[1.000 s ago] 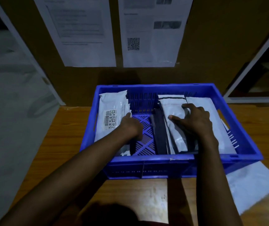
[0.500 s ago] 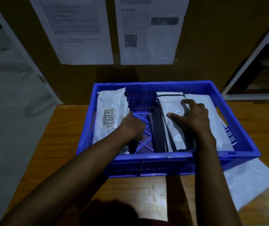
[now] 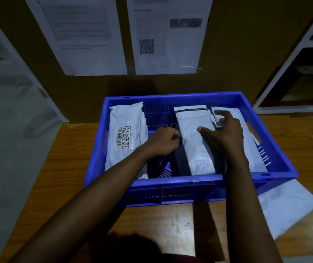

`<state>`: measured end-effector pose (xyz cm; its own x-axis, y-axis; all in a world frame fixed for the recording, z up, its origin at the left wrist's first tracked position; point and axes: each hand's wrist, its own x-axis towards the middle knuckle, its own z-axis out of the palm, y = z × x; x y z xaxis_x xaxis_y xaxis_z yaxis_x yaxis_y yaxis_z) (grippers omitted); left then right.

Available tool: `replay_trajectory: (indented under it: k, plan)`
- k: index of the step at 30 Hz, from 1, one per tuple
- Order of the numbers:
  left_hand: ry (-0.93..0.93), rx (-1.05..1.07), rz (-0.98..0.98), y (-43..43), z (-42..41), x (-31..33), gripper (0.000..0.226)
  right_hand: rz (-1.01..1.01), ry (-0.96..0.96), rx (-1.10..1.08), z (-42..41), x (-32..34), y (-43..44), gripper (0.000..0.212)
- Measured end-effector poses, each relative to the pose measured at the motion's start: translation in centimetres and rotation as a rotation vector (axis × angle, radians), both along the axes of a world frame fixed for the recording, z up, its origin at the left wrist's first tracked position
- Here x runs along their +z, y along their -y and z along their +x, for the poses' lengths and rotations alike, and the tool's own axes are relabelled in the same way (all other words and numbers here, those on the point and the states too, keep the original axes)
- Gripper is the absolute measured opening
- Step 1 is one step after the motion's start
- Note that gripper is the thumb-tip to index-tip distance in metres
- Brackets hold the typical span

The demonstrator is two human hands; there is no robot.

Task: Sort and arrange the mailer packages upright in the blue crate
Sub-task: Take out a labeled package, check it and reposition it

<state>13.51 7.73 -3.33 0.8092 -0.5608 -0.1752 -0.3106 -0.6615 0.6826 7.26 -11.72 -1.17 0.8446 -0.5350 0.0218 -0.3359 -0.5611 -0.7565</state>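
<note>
The blue crate (image 3: 170, 188) stands on a wooden table. A stack of white mailers leans against its left wall, the front one bearing a barcode label (image 3: 123, 137). In the middle, a dark mailer (image 3: 181, 162) stands beside a white mailer (image 3: 195, 147). Another white mailer (image 3: 250, 147) leans toward the right wall. My left hand (image 3: 163, 142) has its fingers curled at the dark mailer's upper edge. My right hand (image 3: 225, 135) lies spread over the right-hand mailers, thumb on the middle white one and index finger near the top of the rightmost.
One more white mailer (image 3: 284, 207) lies flat on the table, partly under the crate's right front corner. A brown board with printed sheets (image 3: 163, 35) stands behind the crate. A white shelf frame (image 3: 292, 59) is at the right, and the table's left edge (image 3: 51, 158) drops to the floor.
My left hand has left the barcode stack and moved right to the dark mailer. My right hand's fingers have stretched further back over the right-hand mailers.
</note>
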Motion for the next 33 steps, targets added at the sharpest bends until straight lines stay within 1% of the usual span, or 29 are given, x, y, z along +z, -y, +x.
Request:
replay_trajectory:
  k: [2, 3, 8, 11, 13, 15, 16, 18, 20, 22, 24, 25, 27, 29, 31, 33]
  plan:
    - [-0.221, 0.075, -0.146, 0.3, -0.2, 0.5, 0.017, 0.014, -0.05, 0.007, -0.1, 0.0, -0.1, 0.085]
    - [-0.293, 0.104, -0.192, 0.4, -0.2, 0.6, 0.016, 0.028, -0.046, 0.011, -0.2, 0.1, -0.2, 0.083]
    - [-0.414, 0.28, -0.358, 0.3, -0.1, 1.5, 0.02, 0.126, 0.033, 0.008, -0.4, 0.6, -0.5, 0.079]
    - [-0.511, 0.346, -0.52, -0.2, 0.0, 2.2, 0.029, 0.248, 0.1, 0.014, -0.1, 1.0, -0.7, 0.067]
    - [-0.483, 0.362, -0.586, -0.7, 0.3, 2.5, 0.026, 0.371, 0.175, 0.045, 0.4, 1.3, -1.1, 0.059]
    - [-0.402, 0.411, -0.626, -1.2, 0.7, 2.7, 0.015, 0.462, 0.228, 0.074, 1.4, 1.7, -1.4, 0.06]
    - [-0.369, 0.456, -0.642, -1.5, 0.9, 2.9, 0.012, 0.468, 0.235, 0.091, 2.1, 2.0, -1.5, 0.062]
    - [-0.303, 0.532, -0.67, -2.2, 1.4, 3.2, 0.014, 0.35, 0.214, 0.13, 3.6, 3.0, -1.7, 0.07]
    - [-0.228, 0.534, -0.702, -3.0, 1.8, 3.5, 0.016, 0.223, 0.2, 0.191, 5.2, 4.2, -1.6, 0.079]
    - [-0.131, 0.472, -0.712, -4.0, 2.0, 3.6, 0.018, 0.242, 0.197, 0.299, 6.6, 5.7, -1.7, 0.084]
    - [-0.024, 0.389, -0.654, -4.9, 2.5, 3.6, 0.024, 0.277, 0.159, 0.417, 7.9, 6.7, -1.4, 0.09]
    - [0.01, 0.353, -0.621, -5.3, 2.5, 3.7, 0.029, 0.274, 0.128, 0.47, 8.5, 7.1, -1.1, 0.086]
    - [0.037, 0.319, -0.596, -5.7, 2.4, 3.6, 0.036, 0.282, 0.052, 0.601, 9.0, 7.6, -0.5, 0.066]
    - [0.011, 0.299, -0.624, -5.7, 2.2, 3.7, 0.032, 0.361, 0.04, 0.655, 9.2, 7.5, 0.5, 0.052]
    - [-0.066, 0.265, -0.651, -5.5, 2.0, 3.8, 0.031, 0.46, 0.107, 0.604, 9.3, 7.4, 1.6, 0.046]
    - [-0.079, 0.245, -0.596, -5.3, 2.0, 3.6, 0.038, 0.563, 0.173, 0.5, 9.5, 6.6, 2.8, 0.033]
